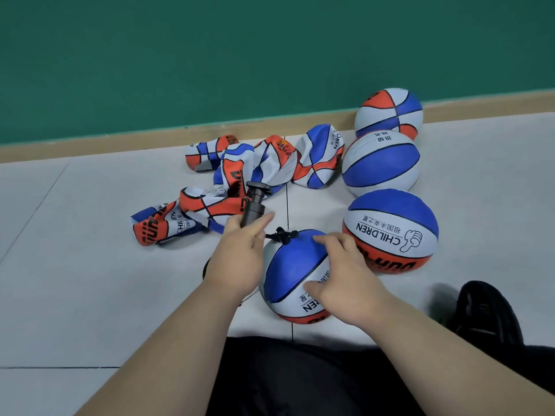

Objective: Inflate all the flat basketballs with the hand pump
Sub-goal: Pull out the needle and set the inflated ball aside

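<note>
1. The ball being filled (292, 265) lies on the pale tiled floor (90, 265), just in front of the person's lap.
2. Just left of that ball, the left hand (240, 250) curls round the lower barrel of the black hand pump (254, 205), forefinger stretched out. The right hand (345, 271) lies on the ball's right flank with its fingers spread and relaxed, clasping nothing.
3. A short black hose (282, 235) joins the pump to the ball's top. No hand is on the T-handle, so the step looks like testing firmness or drawing the needle out. Done well, the right hand would press to judge the give and pin the ball down while the needle comes out straight, not bent.
4. The ball looks round and pebbled, with blue, white and orange panels and dark seams.
5. Beyond it to the left, the flat basketballs (240, 175) lie crumpled like limp cloth. To its right and beyond, three round balls (390, 232) look firm.
</note>
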